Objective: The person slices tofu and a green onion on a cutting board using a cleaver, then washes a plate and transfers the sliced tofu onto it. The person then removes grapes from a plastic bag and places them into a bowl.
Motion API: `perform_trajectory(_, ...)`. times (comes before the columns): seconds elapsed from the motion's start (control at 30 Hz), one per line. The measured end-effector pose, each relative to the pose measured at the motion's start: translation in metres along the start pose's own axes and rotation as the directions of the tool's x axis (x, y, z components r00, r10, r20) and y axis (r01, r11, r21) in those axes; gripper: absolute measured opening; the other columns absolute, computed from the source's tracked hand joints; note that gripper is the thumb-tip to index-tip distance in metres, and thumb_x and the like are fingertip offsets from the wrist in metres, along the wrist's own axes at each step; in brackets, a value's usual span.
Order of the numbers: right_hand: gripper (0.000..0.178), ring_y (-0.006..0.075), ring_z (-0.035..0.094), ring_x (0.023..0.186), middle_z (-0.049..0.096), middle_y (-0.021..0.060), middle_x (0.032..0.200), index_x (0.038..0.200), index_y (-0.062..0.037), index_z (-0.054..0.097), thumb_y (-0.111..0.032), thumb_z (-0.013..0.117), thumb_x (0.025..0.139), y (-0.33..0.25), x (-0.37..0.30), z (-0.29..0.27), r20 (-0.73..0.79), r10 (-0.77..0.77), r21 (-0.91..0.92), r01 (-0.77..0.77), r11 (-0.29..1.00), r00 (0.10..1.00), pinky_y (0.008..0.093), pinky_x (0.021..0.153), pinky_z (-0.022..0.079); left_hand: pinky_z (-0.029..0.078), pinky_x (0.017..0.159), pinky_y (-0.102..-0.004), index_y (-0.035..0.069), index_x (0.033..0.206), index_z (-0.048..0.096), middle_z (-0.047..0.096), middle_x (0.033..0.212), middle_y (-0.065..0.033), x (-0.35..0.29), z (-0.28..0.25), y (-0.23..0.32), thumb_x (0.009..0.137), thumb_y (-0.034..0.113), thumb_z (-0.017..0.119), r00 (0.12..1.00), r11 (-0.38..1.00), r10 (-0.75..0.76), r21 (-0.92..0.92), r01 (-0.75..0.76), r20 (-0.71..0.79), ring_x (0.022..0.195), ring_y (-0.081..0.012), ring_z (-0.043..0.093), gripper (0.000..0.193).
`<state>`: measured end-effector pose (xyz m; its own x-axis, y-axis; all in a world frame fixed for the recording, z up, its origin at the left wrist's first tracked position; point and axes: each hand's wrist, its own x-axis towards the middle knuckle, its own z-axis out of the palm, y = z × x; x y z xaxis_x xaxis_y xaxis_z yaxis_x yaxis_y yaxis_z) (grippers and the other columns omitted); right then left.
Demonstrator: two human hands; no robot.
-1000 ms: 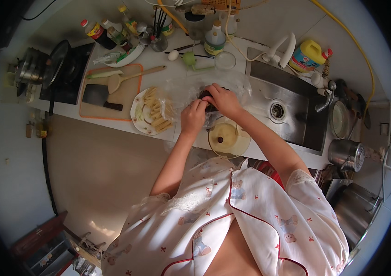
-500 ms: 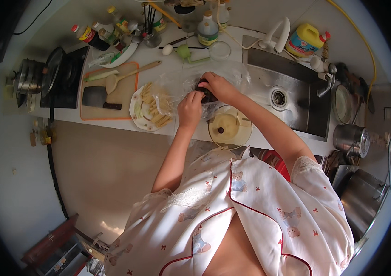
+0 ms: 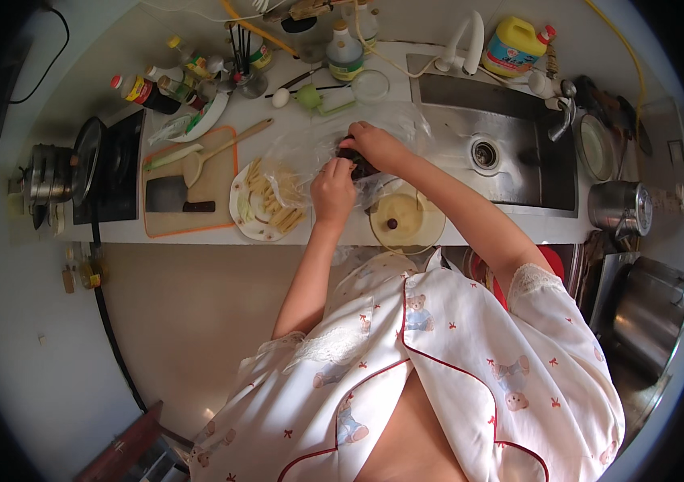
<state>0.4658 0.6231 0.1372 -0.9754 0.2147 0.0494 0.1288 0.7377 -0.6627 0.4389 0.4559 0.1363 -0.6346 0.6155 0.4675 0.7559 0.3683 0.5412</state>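
Note:
Over the counter's front edge, my left hand (image 3: 333,194) and my right hand (image 3: 376,149) come together at a crinkled clear plastic bag (image 3: 298,145). Dark, reddish-brown pieces (image 3: 362,165) show in the bag between my hands; their kind is hard to make out. Both hands are closed, with fingers bent against the bag and its dark contents, and my fingertips are partly hidden. Just below my right hand stands a clear glass bowl (image 3: 425,228) with a small dark round thing (image 3: 393,224) in it. Left of the bag, a white plate (image 3: 247,227) bears pale yellow sticks (image 3: 282,218).
An orange-edged cutting board (image 3: 197,221) at left carries a cleaver (image 3: 167,195), a wooden spoon (image 3: 194,167) and a green-white stalk (image 3: 172,158). A steel sink (image 3: 519,173) is at right. Behind stand an egg (image 3: 280,98), a green-handled tool (image 3: 310,97) and several bottles (image 3: 344,56).
The whole view has shifted slightly as my head moved. Both hands stay closed at the bag, with only small finger shifts.

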Motion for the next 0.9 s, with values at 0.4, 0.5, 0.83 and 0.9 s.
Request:
perform_trajectory(0.4,0.039,0.0393,0.066,0.086,0.069,0.0156,0.090,0.105,-0.0085,0.059,-0.045,0.060,0.092,-0.025,0.000,-0.016,0.216,0.074,-0.251,-0.018,0.968,0.974,0.0484,0.072,0.052,0.052,0.064,-0.0422,0.006,0.088,0.058,0.062,0.088,-0.0094,-0.010,0.002,-0.011,0.084,0.004,0.065,0.992,0.991,0.129,0.023,-0.130,0.012,0.079,-0.0316,0.064,0.009)
perform_trajectory(0.5,0.030,0.0382,0.066,0.084,0.070,0.0138,0.089,0.104,-0.0123,0.061,-0.041,0.059,0.093,-0.017,0.000,-0.011,0.228,0.020,-0.194,0.025,0.981,0.973,0.0480,0.071,0.051,0.052,0.065,-0.0432,0.006,0.089,0.058,0.062,0.088,-0.0099,-0.013,0.001,-0.007,0.085,0.005,0.065,0.993,0.993,0.114,0.031,-0.114,0.015,0.080,-0.0324,0.064,0.008)
perform_trajectory(0.83,0.040,0.0407,0.065,0.088,0.070,0.0178,0.091,0.102,-0.0085,0.064,-0.047,0.062,0.092,0.003,-0.007,-0.004,0.057,-0.019,0.096,0.013,0.995,0.998,0.0476,0.074,0.051,0.052,0.064,-0.0406,0.006,0.089,0.060,0.063,0.087,-0.0086,-0.010,0.005,-0.003,0.086,0.005,0.066,0.993,0.990,0.117,0.077,-0.115,-0.018,0.078,-0.0309,0.065,0.007)
perform_trajectory(0.9,0.042,0.0422,0.065,0.087,0.069,0.0200,0.091,0.101,-0.0049,0.064,-0.046,0.062,0.093,0.007,-0.007,0.000,0.060,0.012,0.165,-0.022,0.986,0.998,0.0480,0.075,0.051,0.052,0.064,-0.0393,0.006,0.088,0.060,0.063,0.087,-0.0082,-0.010,0.004,0.003,0.086,0.006,0.066,0.995,0.992,0.093,0.084,-0.091,-0.021,0.079,-0.0300,0.065,0.007)
